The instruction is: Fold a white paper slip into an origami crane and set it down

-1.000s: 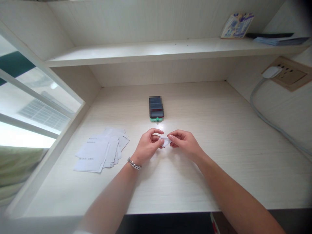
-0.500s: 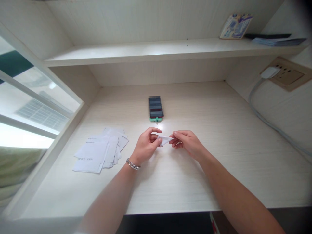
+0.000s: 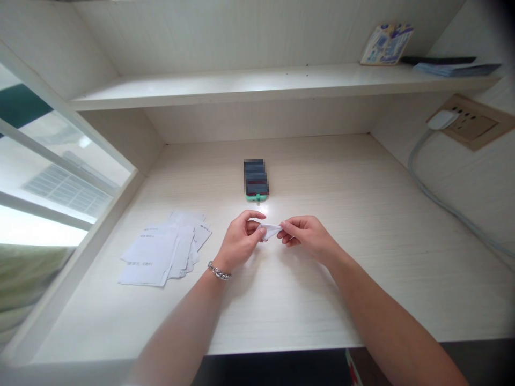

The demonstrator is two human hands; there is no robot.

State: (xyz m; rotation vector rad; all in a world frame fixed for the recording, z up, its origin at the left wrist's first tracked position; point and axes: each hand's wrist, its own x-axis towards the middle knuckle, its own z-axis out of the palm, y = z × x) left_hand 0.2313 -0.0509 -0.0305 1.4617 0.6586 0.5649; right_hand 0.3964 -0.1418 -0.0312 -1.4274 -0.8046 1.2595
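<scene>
A small folded piece of white paper [image 3: 271, 231] is held just above the desk, between my two hands. My left hand [image 3: 242, 236] pinches its left end between thumb and fingers, hiding part of it. At the pointed right end, the thumb and fingertips of my right hand [image 3: 304, 234] are closed on the paper. A chain bracelet [image 3: 219, 271] circles my left wrist. Beyond the hands lies a phone [image 3: 256, 178] with a green edge, its screen blurred out. Loose white paper sheets [image 3: 155, 256] lie in an overlapping pile left of my left hand.
Above the desk's back runs a shelf [image 3: 241, 88] carrying a printed packet [image 3: 387, 45] and some flat items [image 3: 454, 69]. On the right wall, a white plug sits in a socket panel [image 3: 470, 121], with a grey cable [image 3: 438, 202] hanging from it. A window [image 3: 60, 155] is at left.
My right thumb and fingertips have shifted slightly and now cover more of the paper's pointed tip. My left hand keeps the same grip. The whole view has moved slightly.
</scene>
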